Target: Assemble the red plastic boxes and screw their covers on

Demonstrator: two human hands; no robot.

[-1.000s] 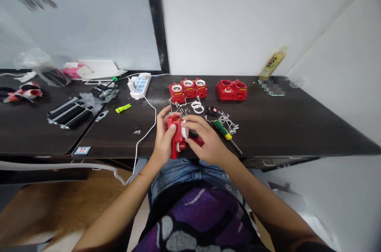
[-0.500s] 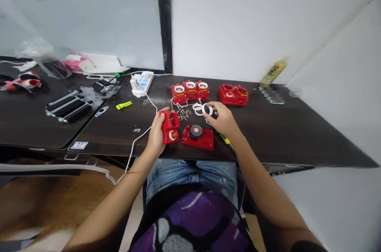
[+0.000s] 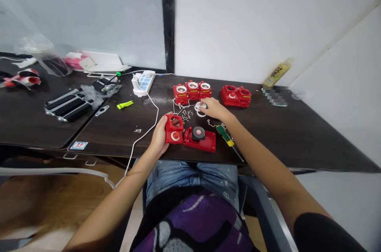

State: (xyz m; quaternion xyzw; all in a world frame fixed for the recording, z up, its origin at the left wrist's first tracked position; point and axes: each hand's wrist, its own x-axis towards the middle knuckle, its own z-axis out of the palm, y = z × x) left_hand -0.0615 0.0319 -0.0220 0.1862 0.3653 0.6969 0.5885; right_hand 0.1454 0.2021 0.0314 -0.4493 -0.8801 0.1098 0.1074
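Two white rings point(image 3: 198, 108) lie flat on the dark table point(image 3: 282, 125), just in front of a row of three red housings point(image 3: 193, 90) that already carry white rings on top. The right hand point(image 3: 213, 110) is stretched forward over them, palm down, fingers bent so that the tips touch the rings; whether a ring is pinched between the fingers I cannot tell. From that hand the rings lie to the left, under the fingertips, so the right hand is by far the nearer one. The left hand point(image 3: 160, 137) is apart from them, nearer the body, with a scatter of small screws point(image 3: 185, 115) in between. It is closed around a single red housing point(image 3: 174, 130), thumb on the far side, holding it on the table with its round opening facing up. Just right of that housing, touching or almost touching it, lies a red plate point(image 3: 205, 144) with a black disc point(image 3: 198, 133) on it, its long side running left to right. A green and yellow screwdriver point(image 3: 225, 137) lies under the right forearm, slanting from the rings' side toward the near table edge. Two more red housings point(image 3: 236, 95) stand to the right of the row.
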